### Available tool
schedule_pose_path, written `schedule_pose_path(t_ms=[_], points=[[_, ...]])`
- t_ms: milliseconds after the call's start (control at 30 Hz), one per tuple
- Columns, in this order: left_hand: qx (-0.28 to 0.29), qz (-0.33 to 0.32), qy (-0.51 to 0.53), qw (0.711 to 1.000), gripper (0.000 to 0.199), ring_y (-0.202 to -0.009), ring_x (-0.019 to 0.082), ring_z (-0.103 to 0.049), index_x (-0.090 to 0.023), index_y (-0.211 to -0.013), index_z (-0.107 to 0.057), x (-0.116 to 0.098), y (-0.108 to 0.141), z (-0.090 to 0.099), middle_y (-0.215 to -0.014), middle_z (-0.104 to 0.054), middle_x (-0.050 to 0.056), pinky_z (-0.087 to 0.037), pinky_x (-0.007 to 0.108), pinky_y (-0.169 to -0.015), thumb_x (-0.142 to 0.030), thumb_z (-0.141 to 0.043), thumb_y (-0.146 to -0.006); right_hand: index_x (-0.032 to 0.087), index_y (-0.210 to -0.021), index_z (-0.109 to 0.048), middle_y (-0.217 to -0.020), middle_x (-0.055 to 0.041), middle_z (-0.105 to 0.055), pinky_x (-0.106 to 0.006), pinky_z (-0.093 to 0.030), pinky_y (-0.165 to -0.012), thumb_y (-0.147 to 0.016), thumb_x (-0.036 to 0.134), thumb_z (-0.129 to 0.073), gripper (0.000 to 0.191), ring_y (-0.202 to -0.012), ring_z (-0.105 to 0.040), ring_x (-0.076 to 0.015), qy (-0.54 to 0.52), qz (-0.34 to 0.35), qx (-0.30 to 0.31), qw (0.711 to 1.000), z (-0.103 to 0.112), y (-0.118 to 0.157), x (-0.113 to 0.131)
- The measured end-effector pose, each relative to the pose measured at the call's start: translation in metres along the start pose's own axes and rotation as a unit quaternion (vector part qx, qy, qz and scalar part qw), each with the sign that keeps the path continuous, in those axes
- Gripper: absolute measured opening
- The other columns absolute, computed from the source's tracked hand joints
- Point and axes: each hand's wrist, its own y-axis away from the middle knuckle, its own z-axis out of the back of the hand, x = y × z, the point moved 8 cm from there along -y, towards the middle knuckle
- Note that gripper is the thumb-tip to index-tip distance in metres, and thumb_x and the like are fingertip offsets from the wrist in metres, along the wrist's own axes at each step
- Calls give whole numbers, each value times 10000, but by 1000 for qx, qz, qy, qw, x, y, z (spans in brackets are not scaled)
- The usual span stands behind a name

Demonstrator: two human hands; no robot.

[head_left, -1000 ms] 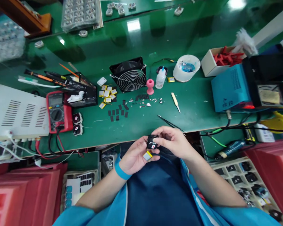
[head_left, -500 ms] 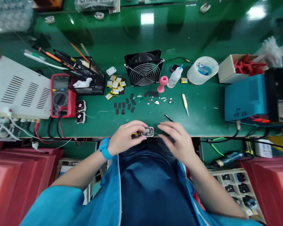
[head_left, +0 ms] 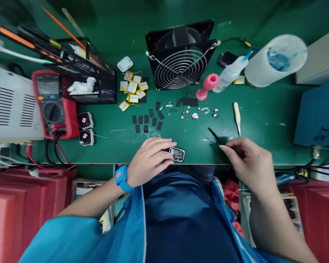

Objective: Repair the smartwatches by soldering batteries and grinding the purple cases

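The left hand [head_left: 152,157] lies palm down at the near edge of the green bench [head_left: 117,146], its fingers and thumb closed about the left end of a small open device [head_left: 177,154], whose pale rim and inner parts face up between the two hands. A blue wristband [head_left: 122,178] circles the left wrist. Well apart from it, the right hand [head_left: 248,162] pinches a slim black tool [head_left: 215,135] between thumb and fingers, its tip pointing forward and toward the left hand's side, clear of the device. Just beyond the right hand lies a cream-handled tool [head_left: 237,113], its metal end toward the knuckles. Straight ahead of the left hand are loose black pads [head_left: 146,119], and beyond those a heap of yellow-edged silver batteries [head_left: 132,87]. Small parts [head_left: 195,115] lie scattered ahead of the gap between the hands, with a black fan [head_left: 181,69] standing farther out. To the left of the left hand sit two dark-faced cases [head_left: 86,128], side by side, next to a red multimeter [head_left: 52,106]. Forward of the right hand stand a pink holder [head_left: 207,87], a leaning bottle [head_left: 230,75] and a white tub [head_left: 263,65].
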Motion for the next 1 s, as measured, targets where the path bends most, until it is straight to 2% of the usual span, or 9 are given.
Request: schedule_pose_path(t_ms=[100, 167, 300, 367, 433, 533, 700, 1000], points=[[11, 4, -7, 1000, 60, -1243, 237, -699, -224, -977, -702, 1, 1, -2, -1267, -767, 79, -523, 460, -1120, -181, -731, -947, 269, -957, -683, -722, 24, -686, -306, -484, -536, -915, 361, -766, 131, -541, -613, -153, -140, -70, -46, 987, -1, 5, 4], [18, 11, -5, 1000, 57, -1242, 231, -698, -235, -972, -709, 1, 1, -3, -1268, -769, 62, -513, 462, -1130, -184, -725, -950, 286, -1024, -708, -856, -2, -739, -320, -552, -580, -901, 282, -784, 144, -639, -687, -172, -216, -65, -56, 973, -3, 7, 9], [27, 17, -5, 999, 66, -1237, 225, -695, -238, -975, -714, 2, 1, -3, -1265, -770, 53, -507, 449, -1125, -185, -737, -943, 288, -964, -782, -893, -12, -781, -344, -619, -718, -850, 117, -807, 207, -802, -749, -197, -223, 13, -20, 975, -5, 6, 17], [29, 17, -6, 999, 65, -1229, 223, -697, -240, -973, -717, 2, 0, -3, -1254, -774, 48, -514, 441, -1109, -186, -739, -943, 283, -967, -793, -909, -11, -802, -343, -636, -747, -849, 70, -792, 244, -841, -768, -201, -245, 7, -12, 969, -8, 9, 14], [30, 15, -10, 999, 51, -1215, 222, -703, -239, -962, -716, 2, -2, -2, -1239, -779, 45, -523, 436, -1087, -192, -732, -950, 289, -1026, -791, -956, -10, -816, -347, -658, -781, -880, 51, -750, 282, -892, -783, -202, -308, -17, 13, 951, -17, 13, 14], [29, 8, -19, 999, 42, -1192, 223, -714, -227, -939, -705, 1, -4, -1, -1214, -786, 49, -532, 426, -1054, -200, -713, -969, 288, -1107, -783, -1016, -20, -824, -338, -670, -814, -907, 47, -720, 320, -942, -791, -197, -374, -4, 90, 923, -39, 17, 33], [33, 5, -24, 999, 52, -1191, 224, -713, -226, -943, -698, 0, -5, -3, -1214, -786, 48, -534, 424, -1039, -199, -689, -986, 246, -1123, -790, -1066, -63, -819, -312, -663, -805, -880, 30, -747, 327, -925, -794, -191, -353, 71, 121, 925, -54, 14, 61], [38, 4, -27, 999, 43, -1194, 218, -704, -227, -958, -701, 0, -5, -2, -1213, -782, 39, -518, 412, -1051, -195, -690, -985, 222, -1102, -774, -1087, -71, -805, -292, -652, -833, -899, 37, -730, 279, -953, -781, -174, -328, 96, 135, 930, -54, 15, 62]])
